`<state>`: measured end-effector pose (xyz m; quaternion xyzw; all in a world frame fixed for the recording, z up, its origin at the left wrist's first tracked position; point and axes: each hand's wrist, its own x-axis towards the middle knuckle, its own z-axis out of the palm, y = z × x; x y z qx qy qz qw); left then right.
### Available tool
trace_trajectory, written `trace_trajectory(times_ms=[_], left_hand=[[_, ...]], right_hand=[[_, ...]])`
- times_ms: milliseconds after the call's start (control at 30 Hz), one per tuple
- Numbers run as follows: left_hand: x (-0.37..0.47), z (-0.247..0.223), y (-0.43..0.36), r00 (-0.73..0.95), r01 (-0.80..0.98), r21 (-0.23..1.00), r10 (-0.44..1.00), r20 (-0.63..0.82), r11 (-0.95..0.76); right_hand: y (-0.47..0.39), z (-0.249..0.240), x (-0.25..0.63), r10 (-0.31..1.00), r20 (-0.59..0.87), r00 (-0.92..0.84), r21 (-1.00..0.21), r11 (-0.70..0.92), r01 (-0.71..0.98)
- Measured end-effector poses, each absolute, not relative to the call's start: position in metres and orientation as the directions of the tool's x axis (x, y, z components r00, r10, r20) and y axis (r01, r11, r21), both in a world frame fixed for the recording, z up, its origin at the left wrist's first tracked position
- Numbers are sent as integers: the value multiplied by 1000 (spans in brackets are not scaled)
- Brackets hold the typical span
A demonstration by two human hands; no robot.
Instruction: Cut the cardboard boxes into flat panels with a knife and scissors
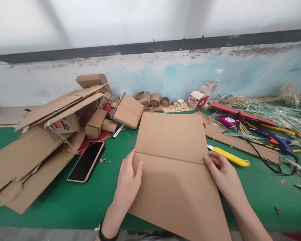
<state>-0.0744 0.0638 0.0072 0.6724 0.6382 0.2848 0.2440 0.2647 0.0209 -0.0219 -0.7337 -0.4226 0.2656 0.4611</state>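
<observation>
A large cardboard sheet (175, 187) with a crease across it lies in front of me on the green table. My left hand (130, 175) grips its left edge near the crease, thumb on top and fingers partly hidden beyond the edge. At the right end of the crease, my right hand (222, 170) holds the opposite edge between thumb and fingers. Just beyond that hand rests a yellow utility knife (229, 156). A black-screened phone (86, 162) lies left of my left hand.
Stacked cardboard pieces (32, 157) cover the left of the green table (90, 207). Small cardboard forms (127, 110) and a red-and-white box (197, 99) stand near the wall. A blue glue gun (281, 142), its cable and cardboard strips lie at right.
</observation>
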Motion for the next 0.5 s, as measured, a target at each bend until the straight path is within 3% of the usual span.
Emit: trace_trajectory(times_ms=[133,300,400,500], left_hand=[[-72,9,61,-36,588,808,998,56,-25],[-77,26,71,-136,149,976,981,-140,160],[-78,40,79,-46,-150,945,952,-301,292],[-77,48,83,89,-269,884,924,-372,382]], right_hand=[[21,-3,256,815,-117,568,-982,-179,53],[24,21,259,769,-183,612,-982,-167,-84],[25,29,262,752,-181,633,-983,-147,-107],[26,31,264,766,-201,610,-980,-147,-138]])
